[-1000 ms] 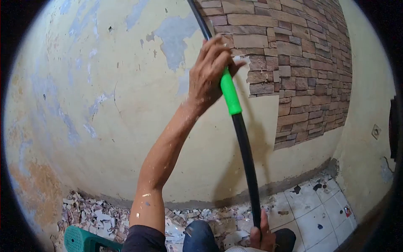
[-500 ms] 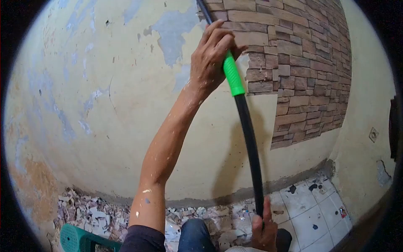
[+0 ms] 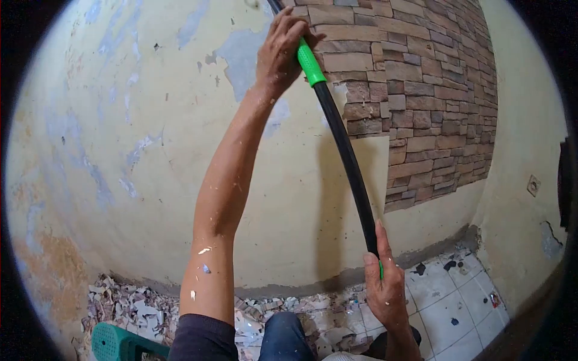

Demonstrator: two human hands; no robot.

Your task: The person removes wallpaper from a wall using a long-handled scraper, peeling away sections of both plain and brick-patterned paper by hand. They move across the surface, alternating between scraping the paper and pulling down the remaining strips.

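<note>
A long black pole (image 3: 348, 159) with bright green grips slants across the view from lower right to upper left. Its far end is cut off by the top edge, so the kind of tool cannot be told. My left hand (image 3: 282, 53) is closed around the pole at the upper green grip (image 3: 310, 65). Lower down, my right hand (image 3: 386, 290) wraps the near end, where a bit of green shows between thumb and fingers. Small pale flakes stick to my left forearm. Behind the pole is stone-patterned wallpaper (image 3: 430, 102), torn along its left side.
The cream wall (image 3: 180, 150) has bare grey-blue patches. Torn scraps (image 3: 141, 310) cover the floor along its base. A green plastic stool (image 3: 123, 344) stands at lower left. White tiles (image 3: 448, 307) with dark bits lie at right, near a side wall with a socket (image 3: 533, 186).
The pole has shifted up and slightly left with both hands on it. My right hand has risen the most and now shows more fully.
</note>
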